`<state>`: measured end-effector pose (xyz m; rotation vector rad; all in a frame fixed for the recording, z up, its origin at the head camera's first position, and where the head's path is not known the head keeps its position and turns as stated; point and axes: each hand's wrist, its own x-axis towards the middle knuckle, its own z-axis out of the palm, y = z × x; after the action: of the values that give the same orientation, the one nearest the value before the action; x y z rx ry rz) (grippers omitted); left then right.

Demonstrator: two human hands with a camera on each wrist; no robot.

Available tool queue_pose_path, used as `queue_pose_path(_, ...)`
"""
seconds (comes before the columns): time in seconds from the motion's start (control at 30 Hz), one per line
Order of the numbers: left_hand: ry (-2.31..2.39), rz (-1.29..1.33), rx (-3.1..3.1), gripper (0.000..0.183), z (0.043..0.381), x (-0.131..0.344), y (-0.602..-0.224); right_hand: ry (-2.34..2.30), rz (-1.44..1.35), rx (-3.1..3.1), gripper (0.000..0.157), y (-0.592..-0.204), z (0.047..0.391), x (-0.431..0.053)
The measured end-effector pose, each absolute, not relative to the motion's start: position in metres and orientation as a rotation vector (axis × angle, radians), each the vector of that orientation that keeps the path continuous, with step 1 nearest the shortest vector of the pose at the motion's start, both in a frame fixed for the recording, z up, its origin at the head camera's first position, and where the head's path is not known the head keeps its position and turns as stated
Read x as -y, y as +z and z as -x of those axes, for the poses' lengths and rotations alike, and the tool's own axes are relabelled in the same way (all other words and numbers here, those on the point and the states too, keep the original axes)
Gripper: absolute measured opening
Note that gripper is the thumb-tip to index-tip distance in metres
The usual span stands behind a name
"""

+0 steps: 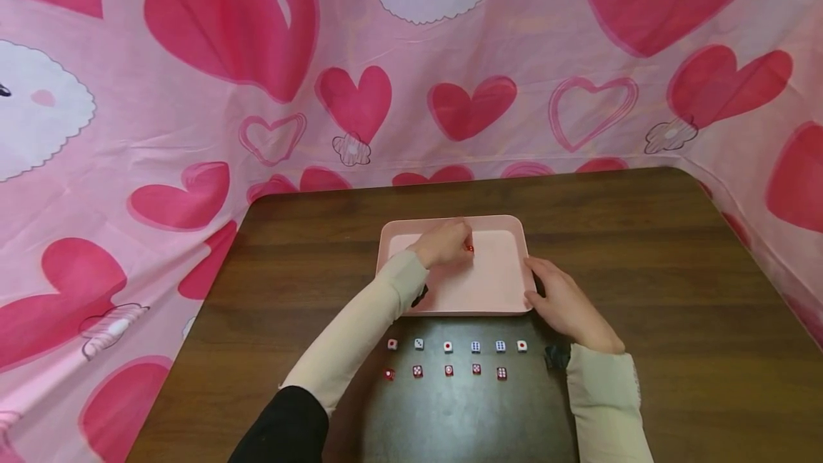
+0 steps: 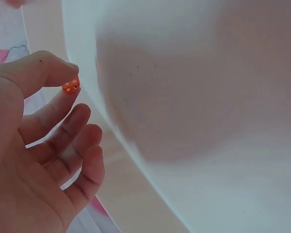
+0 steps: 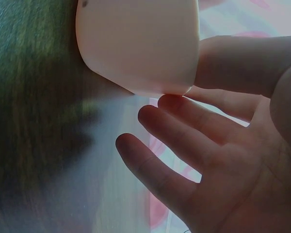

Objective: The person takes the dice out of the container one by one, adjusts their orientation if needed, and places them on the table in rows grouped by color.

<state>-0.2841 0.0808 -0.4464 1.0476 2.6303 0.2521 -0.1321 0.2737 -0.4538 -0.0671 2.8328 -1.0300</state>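
My left hand (image 1: 444,243) is over the pink tray (image 1: 498,284), pinching a small red die (image 1: 471,249) between thumb and index finger. White pips show on this die (image 2: 71,85) in the left wrist view, and the other fingers curl loosely below it. At the tray's right side my right hand (image 1: 569,306) holds the rim, thumb nearer me and fingertips farther back. Seen from the right wrist, the thumb (image 3: 233,65) meets the tray wall (image 3: 140,48) at its edge, while the lower fingers spread away from it.
In front of the tray lies a row of several white dice (image 1: 448,346). Nearer me is a row of several red dice (image 1: 449,371). They sit on a dark grey area of the brown wooden table (image 1: 308,256). A pink heart-patterned cloth (image 1: 398,41) hangs around the table.
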Motion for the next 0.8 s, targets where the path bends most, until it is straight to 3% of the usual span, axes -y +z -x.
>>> queue_pose_path(0.8, 0.306, -1.143, -2.656, 0.013, 0.264, -0.069, -0.433, -1.052, 0.058, -2.816, 0.06, -0.456, 0.133, -0.274)
